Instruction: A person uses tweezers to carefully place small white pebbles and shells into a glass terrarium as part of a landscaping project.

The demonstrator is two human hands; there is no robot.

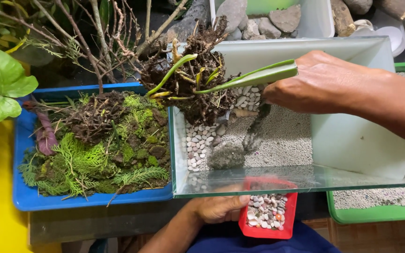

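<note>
Item: rooted plant [198, 86], held over the glass tank [362, 154], above its rear left corner. Right hand [324, 82] closed on the leaf tip; long axis runs leftward from the grip to the root clump. Left hand [219, 207] grips the red tray [289, 220] below the front wall.

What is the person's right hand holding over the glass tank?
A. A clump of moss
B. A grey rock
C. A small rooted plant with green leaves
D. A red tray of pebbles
C: the right hand grips a rooted plant by a green leaf above the glass tank; the left hand is at the red tray of pebbles.
</note>
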